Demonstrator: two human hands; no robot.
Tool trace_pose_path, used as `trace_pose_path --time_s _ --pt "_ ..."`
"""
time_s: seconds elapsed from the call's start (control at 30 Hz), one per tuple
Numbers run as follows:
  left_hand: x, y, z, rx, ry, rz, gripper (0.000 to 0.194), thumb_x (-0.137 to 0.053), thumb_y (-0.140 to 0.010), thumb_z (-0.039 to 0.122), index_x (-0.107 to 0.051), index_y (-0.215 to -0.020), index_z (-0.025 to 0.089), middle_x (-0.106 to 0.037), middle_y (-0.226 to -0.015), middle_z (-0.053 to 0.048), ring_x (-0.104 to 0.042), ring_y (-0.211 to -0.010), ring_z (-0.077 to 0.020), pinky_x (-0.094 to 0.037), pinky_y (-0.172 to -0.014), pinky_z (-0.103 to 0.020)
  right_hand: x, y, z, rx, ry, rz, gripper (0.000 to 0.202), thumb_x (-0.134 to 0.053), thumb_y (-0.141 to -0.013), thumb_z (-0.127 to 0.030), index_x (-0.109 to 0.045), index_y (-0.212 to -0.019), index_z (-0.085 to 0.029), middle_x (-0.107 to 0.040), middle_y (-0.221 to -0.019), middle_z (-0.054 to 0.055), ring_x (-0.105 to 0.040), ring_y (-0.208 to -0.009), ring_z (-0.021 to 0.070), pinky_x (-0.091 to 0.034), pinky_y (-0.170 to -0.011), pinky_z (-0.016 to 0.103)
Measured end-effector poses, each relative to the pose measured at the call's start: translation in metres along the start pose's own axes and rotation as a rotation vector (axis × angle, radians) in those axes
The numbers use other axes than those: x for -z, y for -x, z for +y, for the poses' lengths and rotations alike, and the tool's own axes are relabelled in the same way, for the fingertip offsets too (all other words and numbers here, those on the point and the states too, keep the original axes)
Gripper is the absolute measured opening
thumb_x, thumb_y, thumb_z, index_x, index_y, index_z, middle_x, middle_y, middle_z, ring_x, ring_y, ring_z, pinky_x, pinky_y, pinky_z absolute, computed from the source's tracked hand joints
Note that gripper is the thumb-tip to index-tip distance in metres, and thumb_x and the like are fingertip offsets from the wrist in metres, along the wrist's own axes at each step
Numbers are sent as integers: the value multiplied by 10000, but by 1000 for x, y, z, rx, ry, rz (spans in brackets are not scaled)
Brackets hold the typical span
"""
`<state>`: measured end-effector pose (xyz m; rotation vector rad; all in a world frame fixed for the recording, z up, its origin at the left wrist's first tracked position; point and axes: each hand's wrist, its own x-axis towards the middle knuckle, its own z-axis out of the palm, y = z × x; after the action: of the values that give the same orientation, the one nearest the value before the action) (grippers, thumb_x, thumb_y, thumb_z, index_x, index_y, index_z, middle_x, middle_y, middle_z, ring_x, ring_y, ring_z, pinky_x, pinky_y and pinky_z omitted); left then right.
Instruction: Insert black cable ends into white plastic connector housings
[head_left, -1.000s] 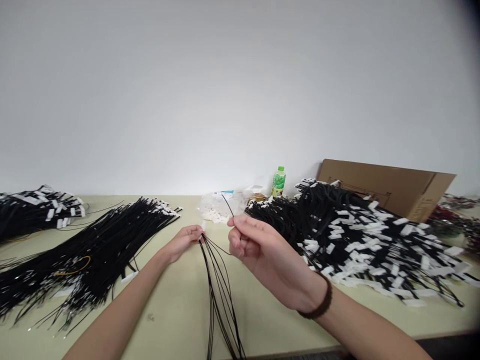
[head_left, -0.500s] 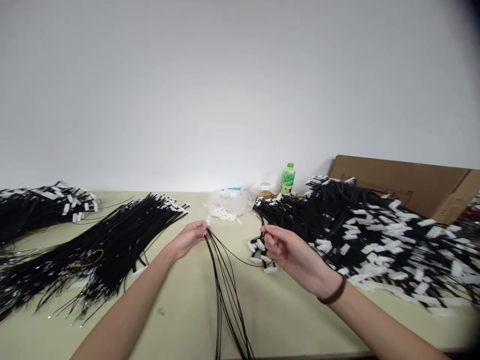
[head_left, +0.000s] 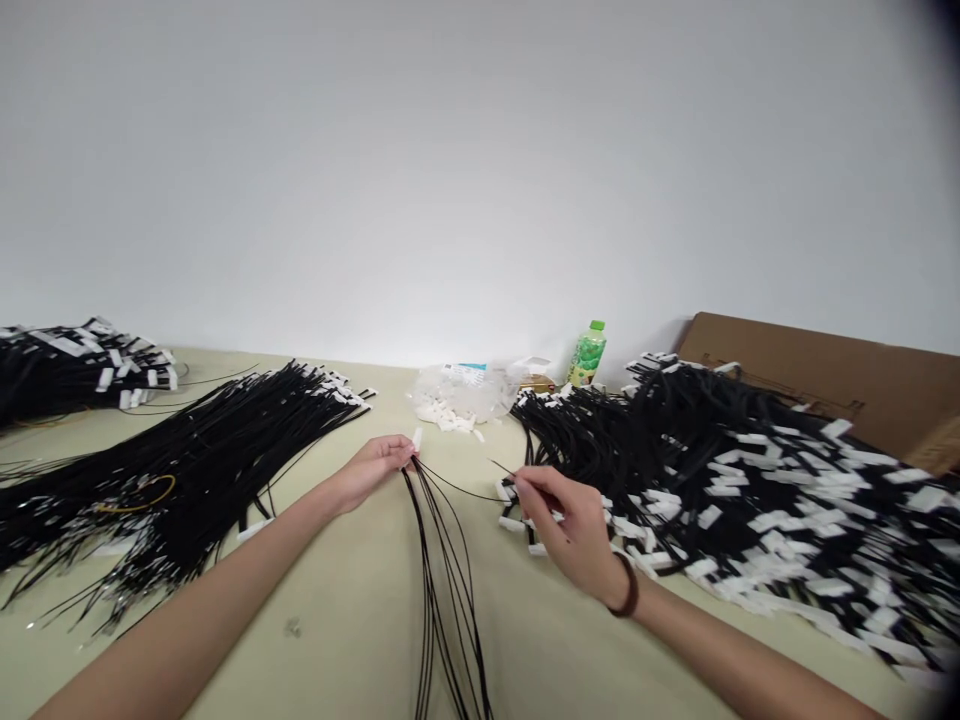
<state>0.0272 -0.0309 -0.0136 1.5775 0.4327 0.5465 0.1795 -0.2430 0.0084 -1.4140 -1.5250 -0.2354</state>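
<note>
Moved since half a second ago: right hand (head_left: 570,525) lower and closer to the body, now at the near edge of the big heap instead of raised above it; view tilted a little, bottle and carton shifted toward 1 o'clock.

Spread across the desk (head_left: 360,620) from 1 to 4 o'clock: large tangled heap of black wires with white connectors (head_left: 750,480). Risk here of snagging: one wire drawn out by the right hand likely to drag neighbours and pull white ends off the desk edge.

At 9 to 10 o'clock: long bundle of straight black wires (head_left: 187,470), with a farther pile (head_left: 75,365) at the far left. Well apart from both hands, little danger there.

At centre, running toward 6 o'clock: small fan of black wires (head_left: 442,580), upper ends pinched in the left hand (head_left: 371,470), grip closed on them beside a small white connector (head_left: 417,438). Possible slip of the fan if the pinch loosens, ends then falling out of line.

Right-hand grip narrow, fingertips closed on a single thin wire (head_left: 465,487) that leads toward the left hand; easy to lose or kink.

At 12 o'clock: bag of white connectors (head_left: 457,395), green bottle (head_left: 586,354), cardboard carton (head_left: 825,375).
</note>
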Motion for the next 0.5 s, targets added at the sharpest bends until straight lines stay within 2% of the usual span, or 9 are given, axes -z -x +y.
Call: trace_pose_path --time_s 0.1,0.2,0.3,0.5 --pt "-2 1 1 -12 -96 -12 240 -597 -705 377 -576 -700 138 -552 -656 -10 -466 -653 -124 -310 -651 -232 3 13 3 137 107 -9 115 -449 -816 -154 -541 -883 -170 -566 -604 -12 -492 -500 55 -369 -495 164" --pt "-3 2 1 -22 -83 58 262 -594 -699 401 -565 -693 141 -547 -651 -14 -468 -648 -131 -313 -646 -239 6 22 1 178 151 -18 184 -442 -819 -136 -519 -975 -197 -571 -606 -14 -532 -534 63 -404 -522 159" --pt "-2 3 1 -31 -93 129 281 -580 -706 416 -558 -694 136 -537 -643 -20 -469 -648 -135 -320 -648 -243 9 28 -1 169 164 -15 236 -421 -828 -139 -504 -1036 -215 -538 -571 -16 -530 -536 69 -417 -528 164" --pt "0 6 1 -21 -55 134 297 -518 -754 430 -548 -738 135 -535 -687 -28 -483 -708 -144 -335 -693 -251 13 36 -5 89 33 30 285 -356 -864 -148 -472 -1124 -172 -487 -535 -19 -512 -520 62 -423 -509 160"
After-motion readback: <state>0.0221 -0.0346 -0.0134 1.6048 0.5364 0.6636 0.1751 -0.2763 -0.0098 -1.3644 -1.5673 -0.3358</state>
